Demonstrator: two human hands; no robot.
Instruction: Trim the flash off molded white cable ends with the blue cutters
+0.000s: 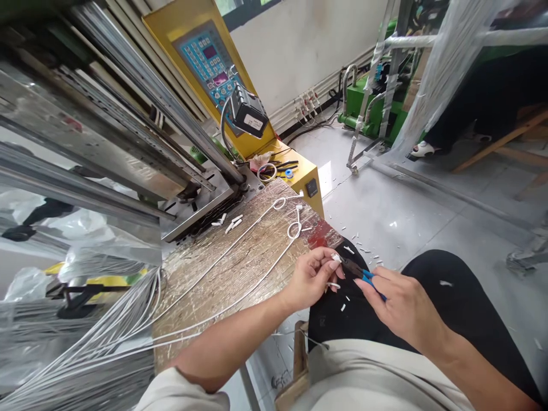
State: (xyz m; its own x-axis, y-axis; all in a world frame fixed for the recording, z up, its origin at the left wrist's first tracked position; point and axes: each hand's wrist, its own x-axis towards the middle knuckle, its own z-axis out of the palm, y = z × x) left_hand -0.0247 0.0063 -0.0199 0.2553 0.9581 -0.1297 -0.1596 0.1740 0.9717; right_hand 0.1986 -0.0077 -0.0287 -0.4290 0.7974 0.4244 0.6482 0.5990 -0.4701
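My left hand [314,277] pinches a small white moulded cable end [337,258] between thumb and fingers, above my lap. A short length of white cable [332,285] pokes out below those fingers. In my right hand [402,297] is a pair of blue-handled cutting pliers [367,275], its jaws against the white piece. Whether the jaws are closed is too small to tell. Beyond my left hand, two white cables [252,291] lie across the worn wooden table [231,268], each looped near its end and tipped with a white connector [299,208].
Small white offcuts [233,222] lie by the metal machine [201,205] and on my trousers and the floor. A yellow control cabinet [310,180] stands behind the table. Many grey-white cables [98,319] hang at left. Another person's shoe [423,149] shows at right.
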